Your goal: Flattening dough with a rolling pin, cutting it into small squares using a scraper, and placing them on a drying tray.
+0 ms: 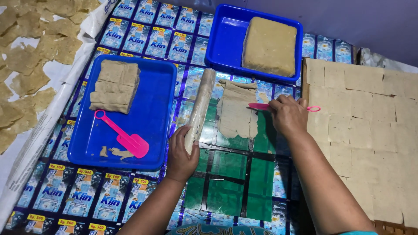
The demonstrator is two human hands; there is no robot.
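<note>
Even, soft overhead light, slightly cool. Mild glare on glossy blue tray (161, 130). Faint shadows under arms. Sharp focus mostly, corners bit darker, slight wide-angle bend at edges.

Pink scraper (261, 106); tan dough sheet (235, 114); blue tray (152, 113)

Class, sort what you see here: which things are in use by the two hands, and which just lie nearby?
In use: left hand on dough-wrapped roller; right hand with pink tool; thin dough sheet; green mat.

Lying nearby: pink spatula, dough slabs, dough block, cut squares.
</note>
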